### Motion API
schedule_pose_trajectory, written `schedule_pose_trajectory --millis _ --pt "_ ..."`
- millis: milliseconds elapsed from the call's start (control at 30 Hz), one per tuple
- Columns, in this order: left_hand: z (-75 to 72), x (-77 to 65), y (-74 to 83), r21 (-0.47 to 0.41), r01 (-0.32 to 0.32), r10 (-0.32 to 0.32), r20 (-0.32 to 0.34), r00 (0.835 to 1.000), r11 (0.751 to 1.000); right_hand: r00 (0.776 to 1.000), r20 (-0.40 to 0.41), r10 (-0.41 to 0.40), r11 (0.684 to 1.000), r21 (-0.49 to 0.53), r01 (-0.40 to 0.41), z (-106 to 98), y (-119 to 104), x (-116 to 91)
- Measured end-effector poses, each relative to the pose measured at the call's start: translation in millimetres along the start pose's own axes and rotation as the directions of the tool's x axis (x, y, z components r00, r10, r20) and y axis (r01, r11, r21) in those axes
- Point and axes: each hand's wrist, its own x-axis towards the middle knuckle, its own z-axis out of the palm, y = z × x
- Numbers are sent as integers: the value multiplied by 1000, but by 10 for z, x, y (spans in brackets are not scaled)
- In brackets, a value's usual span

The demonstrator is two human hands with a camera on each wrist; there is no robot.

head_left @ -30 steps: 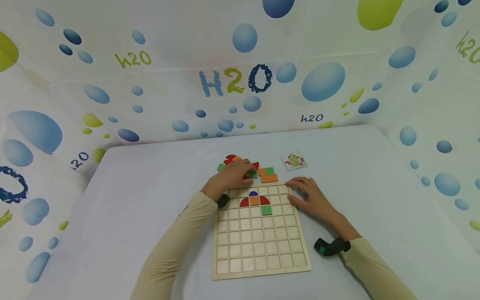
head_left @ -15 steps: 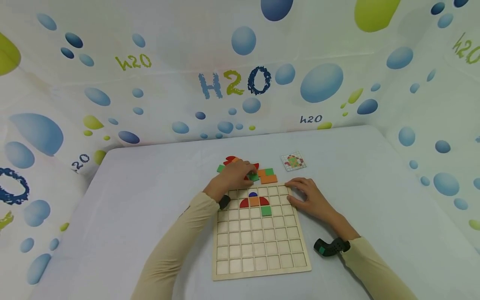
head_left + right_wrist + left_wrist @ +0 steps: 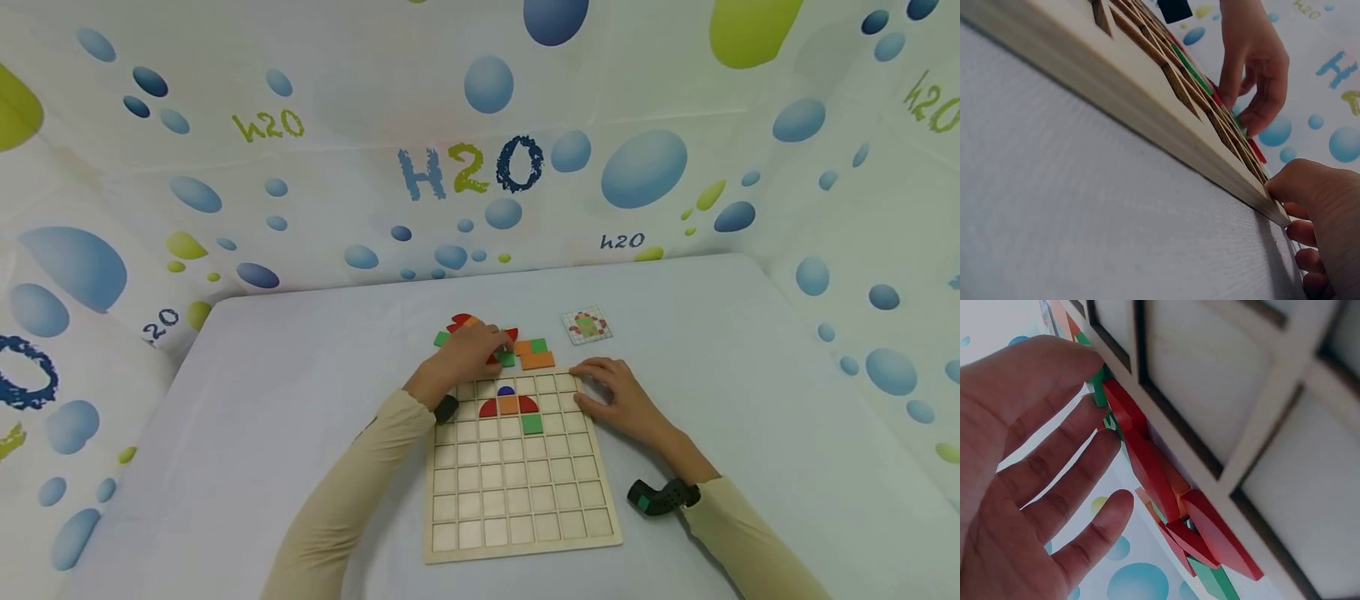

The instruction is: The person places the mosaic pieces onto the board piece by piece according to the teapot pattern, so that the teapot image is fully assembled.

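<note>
Across the white table (image 3: pixel 240 433), just in front of the person, a wooden grid board (image 3: pixel 524 475) is lying flat, roughly lining up with the table's far edge. Squarish as it is, it's showing no clear long axis; its columns are running away from the person. Now to the right hand (image 3: pixel 618 400): thumb and fingers are pinching the board's far right corner. Over the far edge, the left hand (image 3: pixel 467 354) is hanging among the loose tiles (image 3: pixel 537 360), thumb and forefinger apparently pinching a green tile (image 3: pixel 507 359). Behind the board, off to the right, a pattern card (image 3: pixel 587 325) is lying slightly askew. And the score? 5 pieces are sitting in the cells, so this is looking like early days to me: most visible cells are showing bare wood, and red, green and orange tiles are waiting outside. An orange square (image 3: pixel 508 406) is sitting between 2 red curved pieces (image 3: pixel 488 408), their round sides facing outward; a green square (image 3: pixel 532 424) is lying 1 row nearer the person; and a little blue dome piece (image 3: pixel 506 391) is pointing its round side away, its flat side running crosswise.
</note>
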Motion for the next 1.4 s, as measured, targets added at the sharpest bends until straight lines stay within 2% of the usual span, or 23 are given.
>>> schedule_pose_trajectory --millis 167,600,967,1067,1267,1400 --pt "3 -31 -8 -36 7 -7 11 1000 999 1000 -5 4 1000 4 -4 3 5 -7" --pt "27 -153 5 -136 -41 34 -56 998 990 1000 -4 21 1000 -4 -21 5 28 -7" --pt "18 -263 47 -166 -68 59 -58 997 984 1000 -8 21 1000 -1 -21 12 24 -4" --pt "29 -300 43 -203 -91 79 -67 995 975 1000 -5 25 1000 1 -25 17 20 -1" --pt "59 -351 14 -298 -164 150 -68 986 941 1000 -8 11 1000 -4 -11 22 14 19" --pt "58 -389 19 -303 -165 160 -42 986 938 1000 -5 16 1000 -5 -16 23 8 26"
